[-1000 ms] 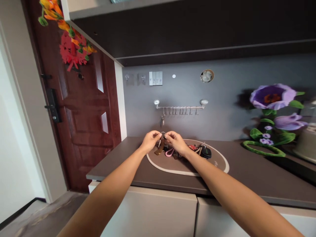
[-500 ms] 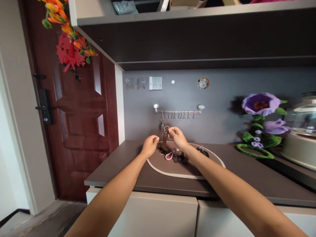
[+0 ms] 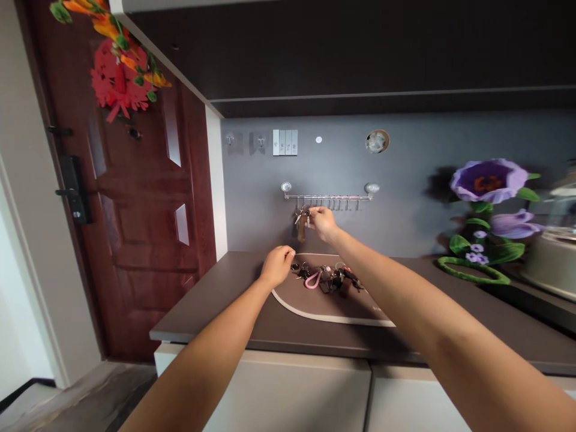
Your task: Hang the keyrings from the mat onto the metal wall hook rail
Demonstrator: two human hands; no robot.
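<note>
My right hand is closed on a bunch of keys with a brown strap, which hangs from its fingertips against the wall. Those keys are just under the left part of a metal hook rail; whether the ring touches a hook I cannot tell. Lower down, my left hand is curled with thumb and fingers together over the mat's left edge. Anything in its grip is hidden. Close by on the brown mat lie a pink loop strap and several dark key bunches.
A dark cabinet overhangs the counter. On the right stand a purple flower ornament and a clear-topped appliance. To the left is a dark red door. Small clear hooks are on the wall.
My right hand has lifted the keys with the brown strap up toward the hook rail. The left hand stays low near the mat, slightly further right. The view has tilted a little downward.
</note>
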